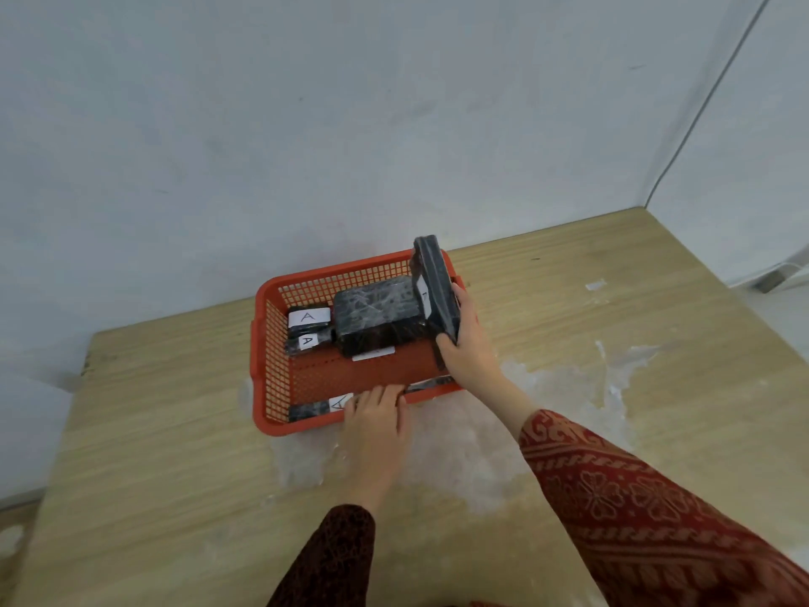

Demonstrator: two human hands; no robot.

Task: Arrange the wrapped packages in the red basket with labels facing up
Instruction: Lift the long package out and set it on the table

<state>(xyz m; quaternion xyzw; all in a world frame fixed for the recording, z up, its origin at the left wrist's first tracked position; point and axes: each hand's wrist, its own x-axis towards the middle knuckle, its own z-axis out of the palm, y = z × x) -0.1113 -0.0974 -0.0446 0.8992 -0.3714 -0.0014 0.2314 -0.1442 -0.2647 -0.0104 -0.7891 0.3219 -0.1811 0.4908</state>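
Observation:
A red mesh basket (pixel 271 343) sits on the wooden table by the wall. Inside, two small black wrapped packages (pixel 308 328) at the left show white "A" labels facing up. A big black wrapped package (pixel 376 315) lies in the middle with a white label peeking out at its front edge. My right hand (pixel 466 343) grips a flat black package (pixel 437 286) standing on edge at the basket's right side, its label facing left. My left hand (pixel 378 416) rests on the near rim, fingers on a thin labelled package (pixel 315 409) lying along the front wall.
Crumpled clear plastic wrap (pixel 459 457) spreads over the table in front of and to the right of the basket. The wall stands right behind the basket. The table's left edge (pixel 83 370) drops off nearby.

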